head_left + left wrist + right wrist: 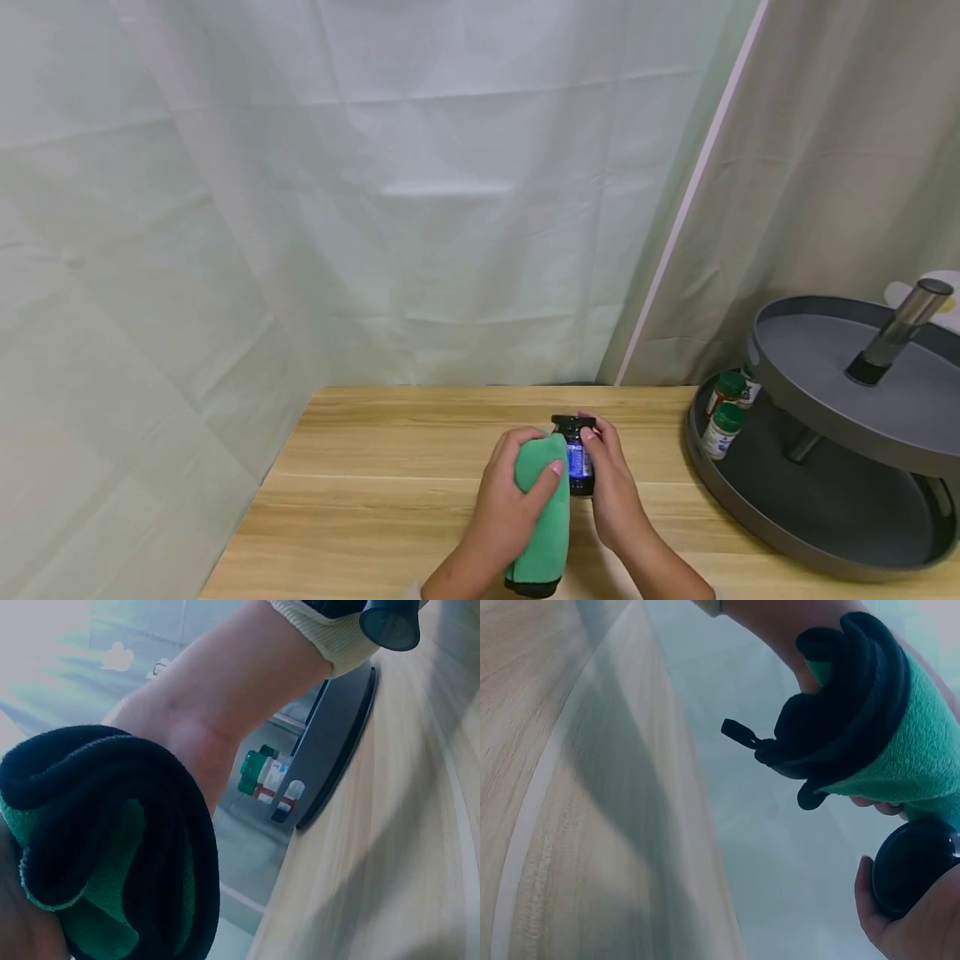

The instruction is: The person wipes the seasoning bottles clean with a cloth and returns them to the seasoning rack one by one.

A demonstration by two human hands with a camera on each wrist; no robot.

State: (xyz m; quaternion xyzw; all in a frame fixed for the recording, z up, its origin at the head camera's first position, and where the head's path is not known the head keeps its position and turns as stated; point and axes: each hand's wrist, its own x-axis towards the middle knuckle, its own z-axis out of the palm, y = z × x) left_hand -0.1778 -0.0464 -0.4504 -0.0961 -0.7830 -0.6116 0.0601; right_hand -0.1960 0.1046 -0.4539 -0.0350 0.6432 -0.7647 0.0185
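My left hand grips a folded green cloth with dark edging, the thumb lying across its front. Just to the right, my right hand holds a small dark bottle with a blue label and a black top. The cloth's upper part meets the left side of the bottle. From the left wrist view, the cloth's layered dark edges face the camera. In the right wrist view, the bottle's round dark base shows between the thumb and fingers, close below the cloth.
A two-tier dark grey turntable rack stands at the right of the wooden table. Several green-capped jars sit on its lower tier. Pale curtains hang behind the table.
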